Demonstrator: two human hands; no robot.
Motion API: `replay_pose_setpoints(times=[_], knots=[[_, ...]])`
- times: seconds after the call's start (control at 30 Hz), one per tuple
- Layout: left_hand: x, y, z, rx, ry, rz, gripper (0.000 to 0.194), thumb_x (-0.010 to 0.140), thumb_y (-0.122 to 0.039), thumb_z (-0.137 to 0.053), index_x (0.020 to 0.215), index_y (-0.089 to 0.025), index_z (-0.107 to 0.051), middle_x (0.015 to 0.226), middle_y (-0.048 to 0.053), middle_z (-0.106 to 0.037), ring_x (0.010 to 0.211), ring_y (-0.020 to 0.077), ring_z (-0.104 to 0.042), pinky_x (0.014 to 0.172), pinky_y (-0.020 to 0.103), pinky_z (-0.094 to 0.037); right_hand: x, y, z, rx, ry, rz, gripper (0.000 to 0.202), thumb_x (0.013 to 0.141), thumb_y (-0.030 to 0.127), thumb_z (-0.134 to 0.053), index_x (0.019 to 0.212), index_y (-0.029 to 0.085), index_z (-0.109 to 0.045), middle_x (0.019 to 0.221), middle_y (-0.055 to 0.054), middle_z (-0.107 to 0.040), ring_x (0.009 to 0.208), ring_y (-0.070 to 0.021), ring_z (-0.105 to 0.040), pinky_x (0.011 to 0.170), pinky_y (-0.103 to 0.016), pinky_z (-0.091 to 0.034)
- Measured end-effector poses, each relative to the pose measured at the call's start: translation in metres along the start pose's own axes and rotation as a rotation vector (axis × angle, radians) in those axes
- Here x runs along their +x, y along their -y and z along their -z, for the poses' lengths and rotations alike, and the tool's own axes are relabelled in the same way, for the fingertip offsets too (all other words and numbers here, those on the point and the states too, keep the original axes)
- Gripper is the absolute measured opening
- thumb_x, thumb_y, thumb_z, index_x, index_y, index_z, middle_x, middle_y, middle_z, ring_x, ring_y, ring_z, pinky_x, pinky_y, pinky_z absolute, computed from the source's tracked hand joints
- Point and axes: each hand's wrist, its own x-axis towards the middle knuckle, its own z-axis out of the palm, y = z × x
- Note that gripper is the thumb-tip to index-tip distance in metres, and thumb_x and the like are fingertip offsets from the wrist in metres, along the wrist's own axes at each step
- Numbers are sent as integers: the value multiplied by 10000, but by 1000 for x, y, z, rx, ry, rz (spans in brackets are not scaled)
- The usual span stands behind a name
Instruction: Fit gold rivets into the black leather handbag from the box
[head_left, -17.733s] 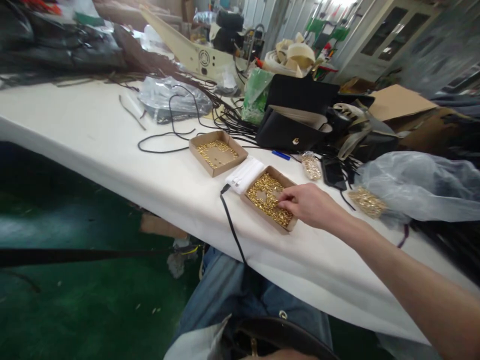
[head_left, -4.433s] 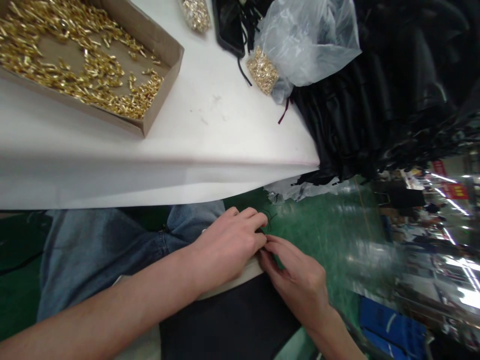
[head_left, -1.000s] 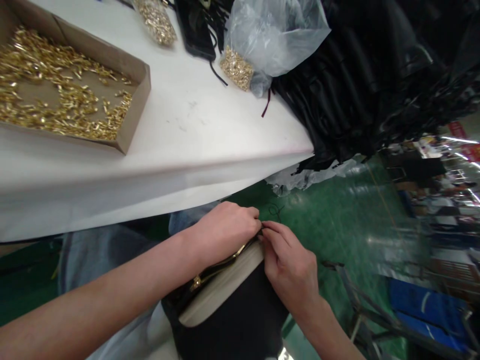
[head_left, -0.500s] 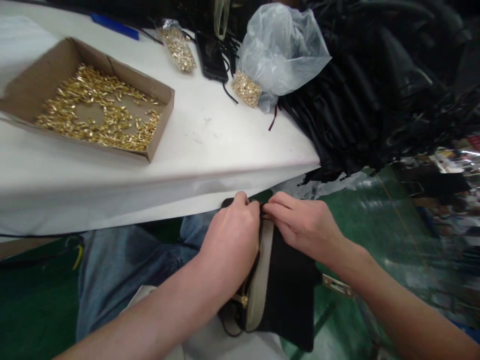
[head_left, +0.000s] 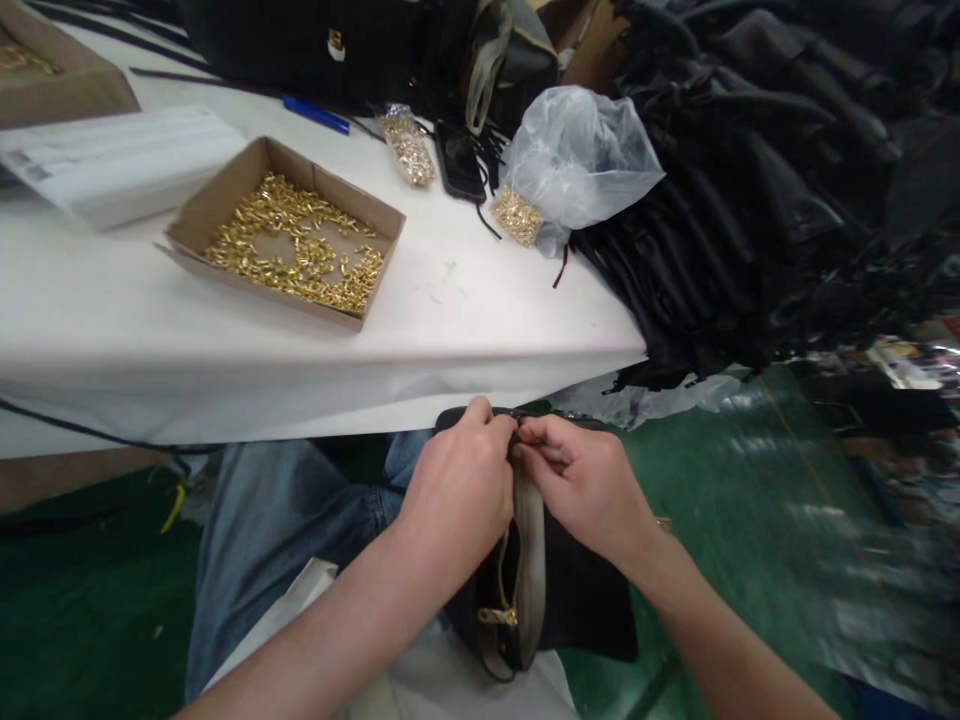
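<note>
- Black bag point(head_left: 589, 610) lay across the lap point(head_left: 277, 560), beside the bench point(head_left: 480, 335).
- Left hand point(head_left: 465, 475) and right hand point(head_left: 589, 480) both gripped its far end; exact bit hidden from me.
- My call: left steady, edge taut, right fingertips doing small moves, gold zip pull point(head_left: 499, 616) kept clear.

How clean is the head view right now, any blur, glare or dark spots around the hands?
Head view: far-right background smeared, with pale glare on the green floor; left hand and right hand fairly clear, but what lies between them too dark and small to make out; black bag low in detail, its gold zipper pull brighter.
</note>
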Motion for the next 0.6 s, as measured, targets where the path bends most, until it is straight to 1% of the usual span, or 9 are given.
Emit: replay_pose_setpoints(times=[0.07, 0.17, 0.2, 0.27, 0.33, 0.37, 0.47, 0.53, 0.6], knots=[[-2, 8, 2, -64, -28, -22, 299, 980, -72, -484, 1140, -190, -707, 1126, 94, -651, 943, 261, -718, 857, 396, -593, -5, -3, -11, 196, -54, -89, 33, 958, 233, -734, 942, 214, -756, 995, -69, -868, 855, -231, -846, 744, -305, -670], [-3, 18, 5, -113, -60, -47, 295, 918, -24, -493, 1078, -189, -678, 1085, 89, -657, 960, 257, -697, 863, 388, -573, -9, -3, -23, 370, -139, -144, 97, 887, 235, -793, 818, 213, -729, 1104, -105, -878, 1015, -262, -854, 861, -342, -693], [-3, 21, 7, -124, -68, -64, 288, 895, -13, -501, 1047, -194, -665, 1061, 81, -658, 950, 252, -686, 850, 380, -565, -10, -1, -25, 407, -152, -157, 112, 879, 243, -808, 807, 214, -728, 1108, -107, -879, 1032, -265, -854, 880, -350, -695], [-3, 27, 12, -145, -67, -105, 285, 853, 7, -513, 991, -204, -646, 1014, 63, -660, 916, 240, -662, 819, 362, -546, -11, 2, -28, 459, -165, -178, 127, 880, 272, -837, 819, 215, -742, 1076, -99, -883, 1004, -255, -857, 880, -350, -698], [-3, 31, 16, -156, -59, -135, 287, 822, 18, -524, 955, -206, -645, 982, 53, -665, 879, 230, -645, 790, 350, -531, -13, 4, -30, 478, -166, -188, 137, 886, 302, -860, 843, 216, -762, 1042, -88, -885, 944, -240, -858, 844, -333, -703], [-4, 32, 18, -155, -63, -127, 289, 814, 20, -528, 950, -203, -654, 972, 54, -670, 870, 230, -645, 786, 351, -531, -13, 5, -31, 475, -166, -195, 135, 892, 314, -864, 866, 217, -775, 1020, -83, -885, 912, -235, -858, 823, -326, -705], [-7, 31, 18, -150, -109, -55, 329, 826, 18, -533, 1003, -187, -720, 992, 77, -716, 926, 251, -691, 856, 374, -561, -12, 5, -33, 420, -200, -210, 127, 907, 318, -859, 947, 211, -803, 960, -75, -880, 844, -237, -858, 809, -340, -719], [-9, 29, 16, -160, -113, -20, 355, 859, 8, -526, 1046, -184, -760, 1039, 94, -743, 978, 262, -724, 917, 388, -576, -10, 4, -34, 370, -228, -193, 162, 916, 297, -841, 1047, 204, -823, 1003, -81, -883, 887, -250, -866, 863, -365, -727], [-11, 28, 13, -181, -97, -16, 367, 881, 3, -516, 1049, -189, -779, 1074, 99, -744, 995, 255, -736, 944, 382, -580, -7, 3, -33, 326, -222, -161, 198, 931, 274, -812, 1116, 204, -831, 1064, -79, -882, 951, -253, -867, 915, -372, -721]])
